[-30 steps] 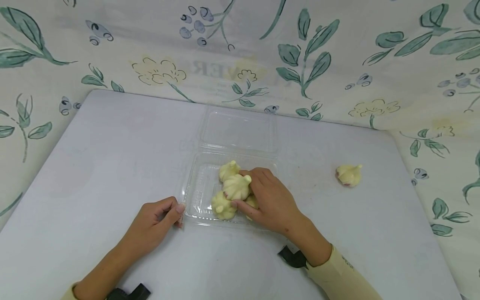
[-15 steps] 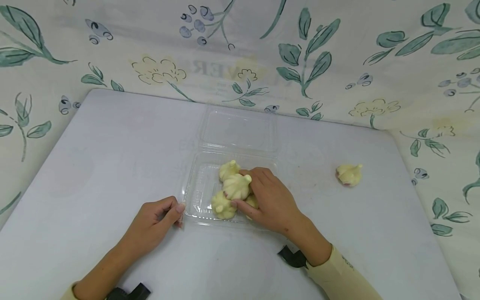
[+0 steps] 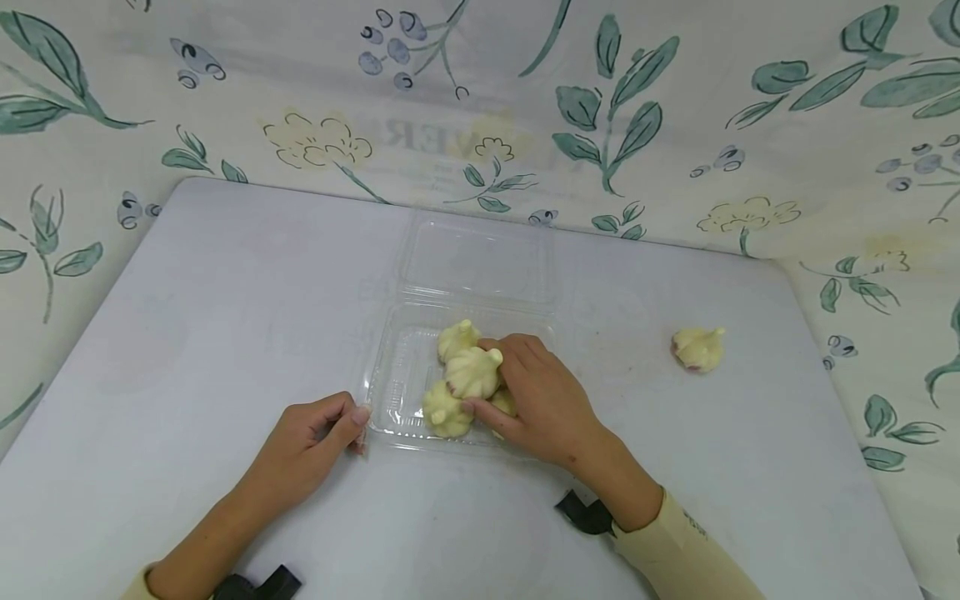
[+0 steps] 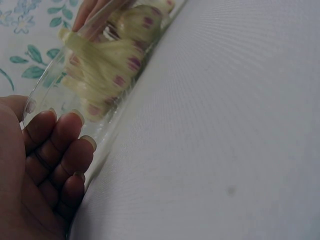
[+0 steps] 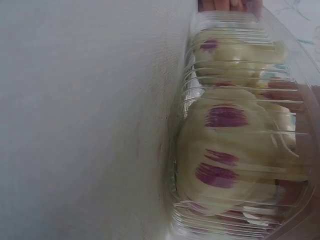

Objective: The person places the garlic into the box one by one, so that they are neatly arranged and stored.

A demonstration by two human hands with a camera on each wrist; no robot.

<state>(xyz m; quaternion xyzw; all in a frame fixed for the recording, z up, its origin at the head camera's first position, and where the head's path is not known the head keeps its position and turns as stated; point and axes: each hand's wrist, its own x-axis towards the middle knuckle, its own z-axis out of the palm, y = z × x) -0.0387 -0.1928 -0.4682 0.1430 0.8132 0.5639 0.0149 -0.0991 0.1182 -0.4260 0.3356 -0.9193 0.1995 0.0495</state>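
A clear plastic clamshell container (image 3: 401, 362) lies open on the table, its lid (image 3: 477, 262) folded back. Several pale yellow garlic bulbs (image 3: 447, 411) with purple streaks sit in its base; the right wrist view shows a bulb (image 5: 225, 140) through the ribbed wall. My left hand (image 3: 315, 442) pinches the rim at the near left corner between thumb and fingers. Reaching in from the right, my right hand (image 3: 546, 408) holds the uppermost garlic bulb (image 3: 474, 373), thumb on the near side and fingers on the far side. Its palm partly hides another bulb (image 3: 504, 406).
One more garlic bulb (image 3: 698, 350) lies on the white table (image 3: 225, 317), to the right of the container. Behind the table hangs a leaf-and-flower patterned cloth (image 3: 465, 108). Black straps (image 3: 585, 512) show at the wrists.
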